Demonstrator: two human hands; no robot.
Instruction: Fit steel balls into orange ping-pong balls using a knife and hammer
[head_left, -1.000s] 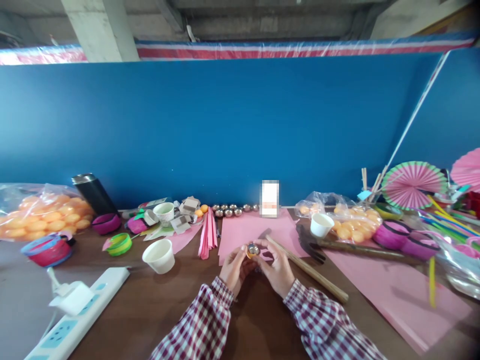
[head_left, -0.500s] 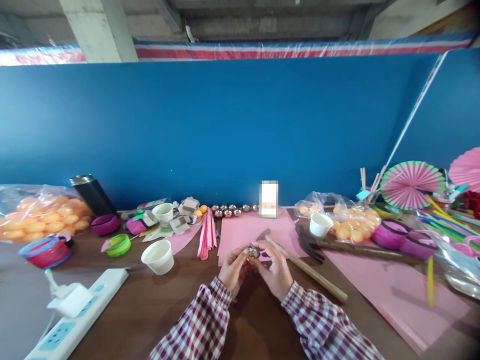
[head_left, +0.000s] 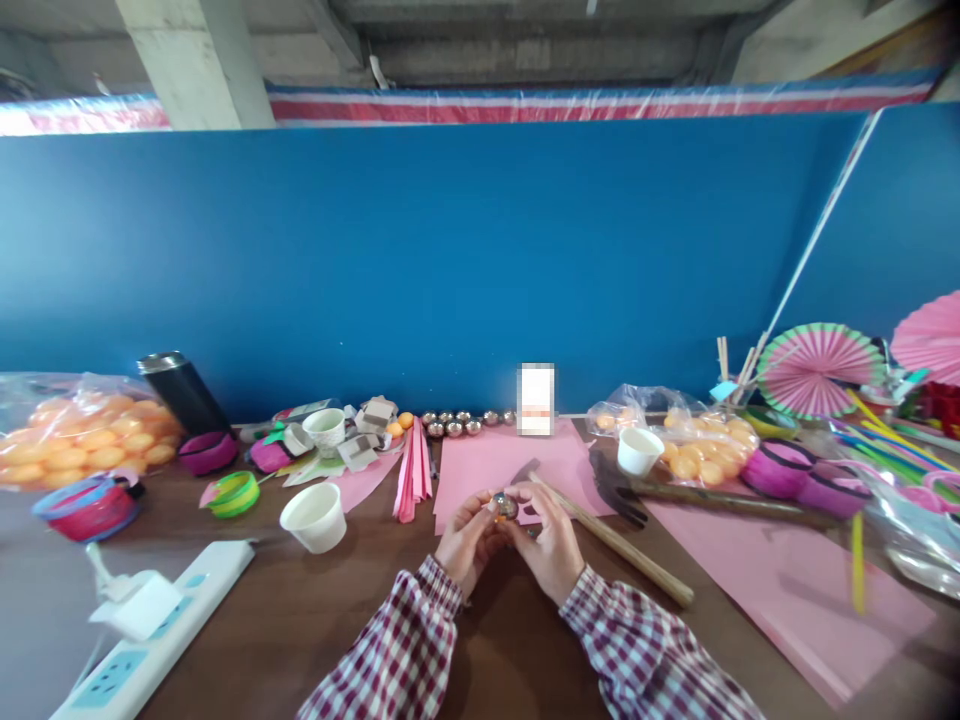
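Observation:
A shiny silver metal ball (head_left: 505, 505) is held between the fingertips of both hands, above the near edge of a pink paper sheet (head_left: 480, 460). A bit of orange shows under the ball; what it is I cannot make out. My left hand (head_left: 468, 548) grips the ball from the left, thumb and fingers closed. On the other side my right hand (head_left: 553, 545) pinches it, its fingertips partly hidden. Just beyond the right hand lies a hammer (head_left: 630, 550) with a light wooden handle. Several similar metal balls (head_left: 454, 428) sit in rows at the back.
White paper cups (head_left: 313, 518) stand left and right. A second hammer (head_left: 739, 500) lies on the right. Bags of orange balls (head_left: 90, 440) flank the workspace. A power strip (head_left: 172, 620) occupies the near left; a black flask (head_left: 184, 390) leans against the blue partition (head_left: 450, 250).
The ball has turned or risen slightly between the fingers, so more of its shiny surface and the orange bit show. Both hands stay almost in place.

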